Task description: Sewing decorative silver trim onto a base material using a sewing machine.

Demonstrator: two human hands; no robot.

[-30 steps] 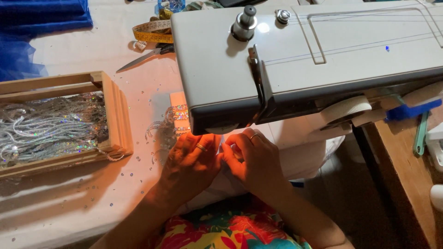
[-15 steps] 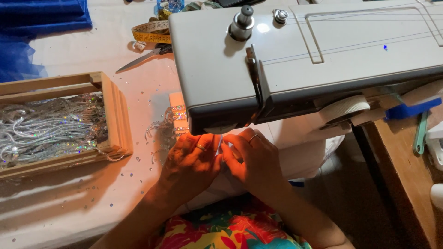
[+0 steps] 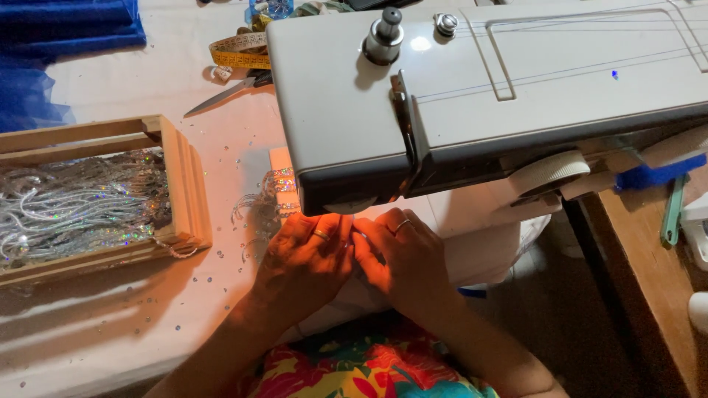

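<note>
Left hand (image 3: 310, 254) and right hand (image 3: 402, 258) side by side, fingers curled, grip hidden, pressed at sequin trim (image 3: 276, 195) under sewing machine (image 3: 479, 88), wooden tray (image 3: 181, 184) left, scissors (image 3: 225, 92), measuring tape (image 3: 236, 51) beyond.

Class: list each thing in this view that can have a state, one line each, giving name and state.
Grey sewing machine: lamp lit over hands.
Wooden tray: filled with silver sequin strings.
Steel scissors: closed, lying flat.
Yellow tape measure: coiled.
Left hand: flat under machine head.
Right hand: touching left hand.
</note>
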